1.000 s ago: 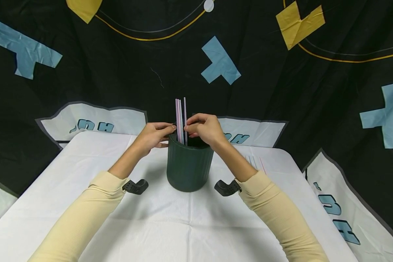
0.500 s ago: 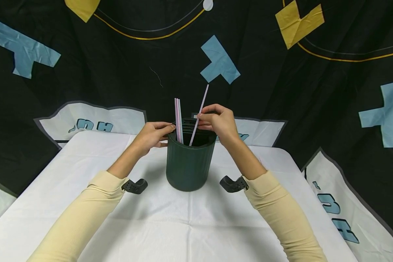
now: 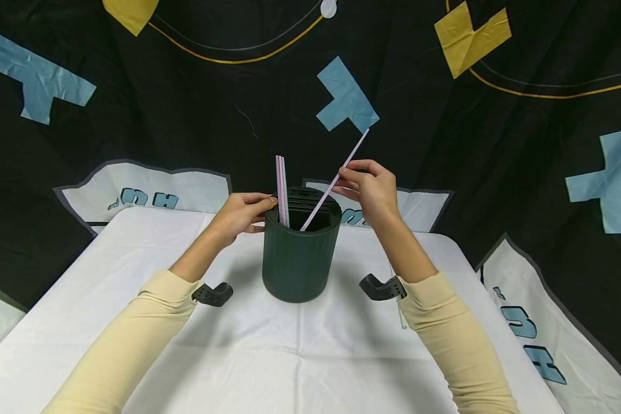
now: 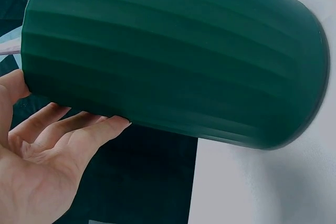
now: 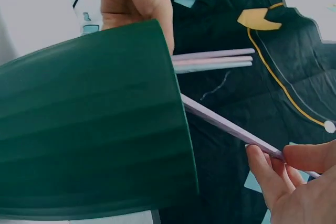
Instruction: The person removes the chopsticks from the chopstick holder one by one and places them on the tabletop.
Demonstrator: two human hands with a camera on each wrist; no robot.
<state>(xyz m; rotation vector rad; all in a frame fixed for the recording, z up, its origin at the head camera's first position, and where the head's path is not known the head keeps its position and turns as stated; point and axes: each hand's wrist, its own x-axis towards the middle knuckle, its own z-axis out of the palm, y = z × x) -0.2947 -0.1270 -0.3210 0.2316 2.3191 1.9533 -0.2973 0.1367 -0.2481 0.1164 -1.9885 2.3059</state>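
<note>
A dark green ribbed bin [image 3: 300, 264] stands upright on the white table. My left hand [image 3: 240, 217] holds its left rim, thumb at the top edge and fingers along the outer wall, as the left wrist view shows [image 4: 52, 161]. Three thin drinking straws [image 3: 282, 190], lilac, pink and pale blue, stand upright inside by the left rim. My right hand [image 3: 370, 190] pinches a lilac straw [image 3: 333, 181] between thumb and fingers. This straw leans to the right, its lower end inside the bin. The right wrist view shows the same lilac straw [image 5: 226, 124]; its bottom is hidden.
The white tablecloth [image 3: 269, 368] extends around the bin, with a crease down its middle. Behind hangs a black cloth [image 3: 212, 115] with blue and yellow shapes. A slotted dark part [image 3: 310, 195] spans the back of the bin's opening. Thin straws [image 3: 402, 316] lie partly hidden beside the right forearm.
My right hand has moved right and slightly up, tilting the lilac straw away from the other straws. My left hand has stayed on the bin's rim.
</note>
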